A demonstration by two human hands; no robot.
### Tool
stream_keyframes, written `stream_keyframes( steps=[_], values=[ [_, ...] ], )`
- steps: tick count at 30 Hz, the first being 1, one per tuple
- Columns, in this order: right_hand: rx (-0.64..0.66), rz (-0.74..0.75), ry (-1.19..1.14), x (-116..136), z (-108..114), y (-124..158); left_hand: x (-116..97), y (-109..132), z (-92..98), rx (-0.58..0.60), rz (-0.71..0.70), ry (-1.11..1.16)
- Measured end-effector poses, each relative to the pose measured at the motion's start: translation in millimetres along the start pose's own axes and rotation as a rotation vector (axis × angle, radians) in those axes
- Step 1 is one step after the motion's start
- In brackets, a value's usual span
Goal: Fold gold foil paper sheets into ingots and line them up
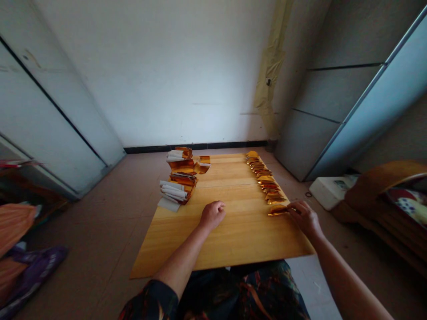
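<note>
Head view of a wooden board (216, 240) lying low over a tiled floor, with both forearms reaching in from the near side. The left hand (212, 215) rests on the bare wood near the middle of the board, its fingers curled closed and nothing visible in them. The right hand (304, 218) sits at the board's right side, its fingers (293, 208) reaching to the near end of a folded gold foil piece (277, 210). Whether they grip the piece or only touch it cannot be told. That piece lies at the near end of a row of similar gold foil pieces (262, 180), which runs along the right edge toward the wall. At the far left edge, a stack of gold-and-white folded paper (180, 168) and a second stack (176, 189) lean unevenly, with a white paper sheet (167, 204) beneath the nearer one.

Possible risks: thin foil may crease or tear under too firm a pinch. A careless sweep of the right hand could disturb the closely packed row. The leaning stacks, close to the edge, could slide onto the floor if the board is jolted.
</note>
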State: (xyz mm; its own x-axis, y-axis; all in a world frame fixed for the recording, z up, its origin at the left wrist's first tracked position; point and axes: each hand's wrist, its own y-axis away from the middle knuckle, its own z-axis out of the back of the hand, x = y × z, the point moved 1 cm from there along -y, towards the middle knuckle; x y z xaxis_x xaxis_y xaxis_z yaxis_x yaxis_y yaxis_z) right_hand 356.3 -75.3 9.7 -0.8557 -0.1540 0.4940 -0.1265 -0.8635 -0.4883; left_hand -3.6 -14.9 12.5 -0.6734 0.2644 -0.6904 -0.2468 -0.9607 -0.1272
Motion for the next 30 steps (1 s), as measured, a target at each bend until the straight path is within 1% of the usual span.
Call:
stream_keyframes(
  steps=[3, 9, 15, 18, 22, 26, 30],
  values=[
    [-0.059, -0.015, 0.001, -5, -3, -3, -1, 1, 0.4, -0.005, -0.011, -0.006],
    [-0.054, -0.037, 0.015, -9, -12, -6, 1, 1, -1.4, -0.025, -0.044, -0.028],
    [-0.073, -0.079, 0.099, -12, -13, -8, 2, 3, -2.0, -0.035, -0.055, -0.042],
    [-0.041, -0.133, 0.210, -6, -11, -8, 2, 4, -2.0, -0.030, -0.053, -0.049],
    [0.038, -0.208, 0.373, 8, -10, -9, 4, 4, -3.6, -0.035, -0.066, -0.049],
    [0.113, -0.237, 0.466, 19, -10, -11, 6, 4, -5.6, -0.044, -0.080, -0.054],
    [0.192, -0.294, 0.534, 25, -10, -14, 7, 4, -6.3, -0.050, -0.089, -0.053]
  ],
)
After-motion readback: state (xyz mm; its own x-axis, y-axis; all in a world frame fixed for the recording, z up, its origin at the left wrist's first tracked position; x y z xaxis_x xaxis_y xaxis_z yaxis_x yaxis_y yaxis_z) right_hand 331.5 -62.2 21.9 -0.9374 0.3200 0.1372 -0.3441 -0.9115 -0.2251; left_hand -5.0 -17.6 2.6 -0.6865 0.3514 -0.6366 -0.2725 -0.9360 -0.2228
